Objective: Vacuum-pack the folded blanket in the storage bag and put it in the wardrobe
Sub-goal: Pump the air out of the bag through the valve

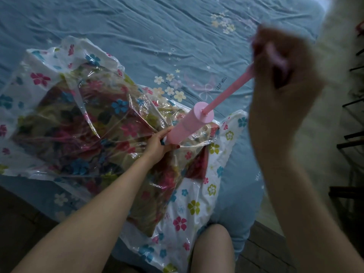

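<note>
Bed (137, 26): blue sheet, wrinkled, stretching beyond both hands
Storage bag (197, 203): clear flowered plastic lying on the bed under the left hand; likely slippery and crinkly, best held at the valve
Blanket (65, 123): folded inside the bag, left of the left hand; soft, bulky, probably light
Pump (187, 125): pink cylinder, stiff, standing tilted on the bag; rod drawn out toward the right hand
Left hand (157, 143): gripping the pump's base
Right hand (281, 75): blurred, closed round the pump handle

Right hand (279, 62) and pump handle (275, 54) blurred.
</note>
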